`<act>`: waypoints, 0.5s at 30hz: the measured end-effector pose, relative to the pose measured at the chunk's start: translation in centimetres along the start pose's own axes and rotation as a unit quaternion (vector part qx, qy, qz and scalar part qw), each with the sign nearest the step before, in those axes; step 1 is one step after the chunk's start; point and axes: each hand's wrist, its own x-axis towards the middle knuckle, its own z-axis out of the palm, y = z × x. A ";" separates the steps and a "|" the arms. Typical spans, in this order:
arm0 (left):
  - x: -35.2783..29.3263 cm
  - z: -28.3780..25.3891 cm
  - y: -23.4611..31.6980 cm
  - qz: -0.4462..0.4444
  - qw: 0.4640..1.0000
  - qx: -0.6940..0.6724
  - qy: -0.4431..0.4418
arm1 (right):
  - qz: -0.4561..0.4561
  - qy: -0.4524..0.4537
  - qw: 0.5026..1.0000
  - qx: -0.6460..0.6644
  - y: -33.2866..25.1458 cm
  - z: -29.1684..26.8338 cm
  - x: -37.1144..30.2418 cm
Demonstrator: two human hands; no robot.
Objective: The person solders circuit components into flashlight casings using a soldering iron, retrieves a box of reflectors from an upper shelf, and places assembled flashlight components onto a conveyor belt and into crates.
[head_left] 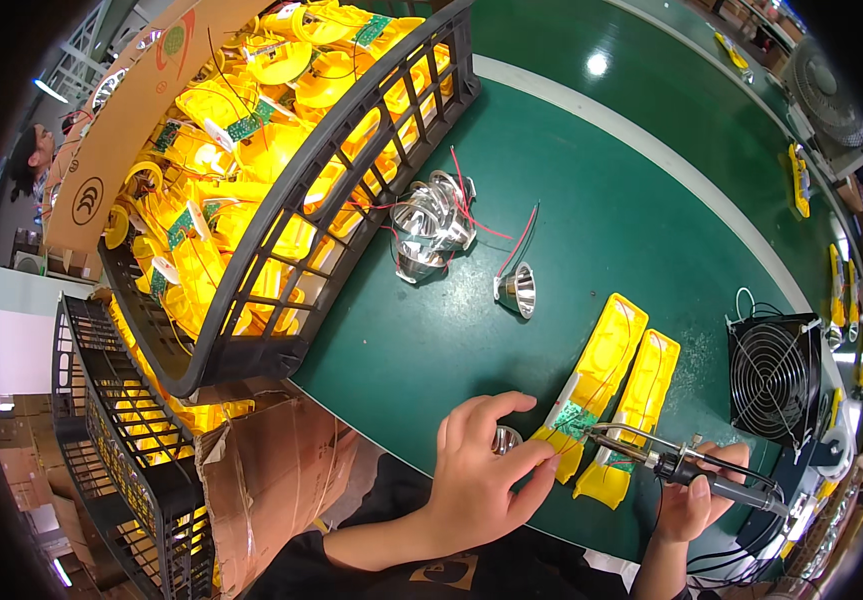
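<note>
Two open yellow plastic housings lie side by side on the green table, a left housing (606, 345) and a right housing (648, 385), each with thin wires and a green circuit board. My left hand (481, 470) is at the lower end of the left housing, thumb and forefinger closed together; anything thin between them is too small to make out. A shiny reflector cup (506, 439) shows partly behind its fingers. My right hand (693, 505) grips a soldering iron (671, 466) with a thin metal guide tube along it. Its tip is at the circuit board (575, 418) of the left housing.
A black crate (351, 165) heaped with yellow housings stands at the left, beside a cardboard flap. Beyond my hands lie a pile of reflector cups (431, 220) with red wires and a single reflector (517, 291). A black fan (774, 378) stands at the right.
</note>
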 end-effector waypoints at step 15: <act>0.2 -0.2 0.1 -0.028 0.999 -0.013 -0.023 | 0.017 -0.008 0.999 -0.045 0.0 0.2 -0.1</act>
